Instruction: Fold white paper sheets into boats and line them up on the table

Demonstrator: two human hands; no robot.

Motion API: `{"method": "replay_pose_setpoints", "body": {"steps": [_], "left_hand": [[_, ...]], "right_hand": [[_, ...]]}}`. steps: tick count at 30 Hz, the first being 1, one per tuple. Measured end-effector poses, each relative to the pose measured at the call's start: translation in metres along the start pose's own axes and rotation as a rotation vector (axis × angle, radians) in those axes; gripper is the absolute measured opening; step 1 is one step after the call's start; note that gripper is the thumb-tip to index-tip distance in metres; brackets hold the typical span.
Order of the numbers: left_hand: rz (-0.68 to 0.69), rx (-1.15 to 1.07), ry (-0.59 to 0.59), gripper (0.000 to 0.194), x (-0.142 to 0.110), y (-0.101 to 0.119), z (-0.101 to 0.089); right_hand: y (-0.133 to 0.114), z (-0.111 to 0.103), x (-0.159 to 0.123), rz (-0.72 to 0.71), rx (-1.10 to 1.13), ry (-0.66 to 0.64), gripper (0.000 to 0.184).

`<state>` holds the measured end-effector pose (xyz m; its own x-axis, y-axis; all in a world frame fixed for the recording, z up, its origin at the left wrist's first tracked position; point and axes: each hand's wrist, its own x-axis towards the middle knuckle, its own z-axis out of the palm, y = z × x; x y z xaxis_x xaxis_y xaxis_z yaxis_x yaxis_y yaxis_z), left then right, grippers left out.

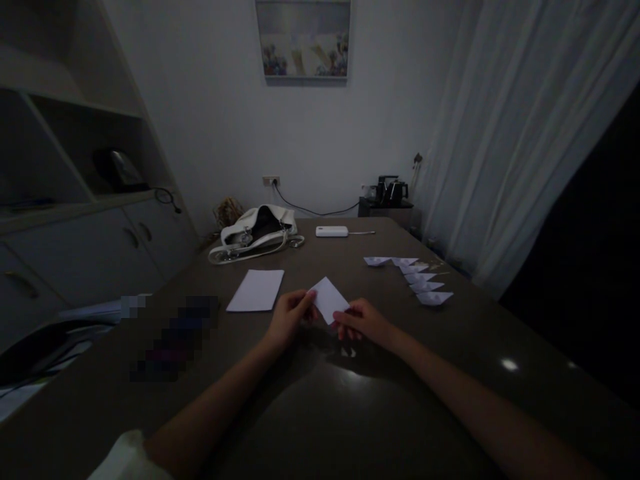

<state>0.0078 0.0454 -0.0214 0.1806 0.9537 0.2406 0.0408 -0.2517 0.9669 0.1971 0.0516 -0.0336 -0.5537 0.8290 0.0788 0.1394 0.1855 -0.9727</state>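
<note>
A small folded piece of white paper [328, 299], diamond-shaped from here, is held up just above the dark table. My left hand [294, 313] pinches its left corner between thumb and fingers. On the lower right edge, my right hand [364, 321] grips it the same way, thumb on top. To the left of my left hand lies a stack of white paper [256, 291]. Several folded paper boats [433, 297] stand in a slanting row at the right of the table.
A white handbag [260, 230] lies at the back left, near a white power bank [332, 231] with a short cable. Blurred-out items [175, 337] are at the table's left. Cabinets [95, 247] line the left wall; a curtain [495, 133] hangs on the right.
</note>
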Motion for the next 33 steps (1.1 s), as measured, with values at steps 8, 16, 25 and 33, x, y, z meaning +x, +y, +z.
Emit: {"method": "replay_pose_setpoints", "body": {"steps": [8, 16, 25, 33], "left_hand": [[-0.035, -0.042, 0.018, 0.043, 0.004, -0.012, -0.002], [-0.095, -0.065, -0.074, 0.043, 0.003, -0.009, 0.000], [-0.143, -0.050, -0.076, 0.047, 0.000, -0.003, 0.001], [-0.131, 0.083, -0.042, 0.058, -0.003, 0.000, 0.001]], "right_hand": [[-0.001, 0.003, 0.002, 0.022, 0.054, 0.089, 0.026], [-0.002, -0.004, 0.001, 0.014, 0.197, 0.305, 0.022], [-0.003, -0.003, 0.001, -0.018, 0.012, 0.155, 0.043], [-0.002, -0.001, -0.003, 0.003, 0.001, -0.013, 0.047]]}}
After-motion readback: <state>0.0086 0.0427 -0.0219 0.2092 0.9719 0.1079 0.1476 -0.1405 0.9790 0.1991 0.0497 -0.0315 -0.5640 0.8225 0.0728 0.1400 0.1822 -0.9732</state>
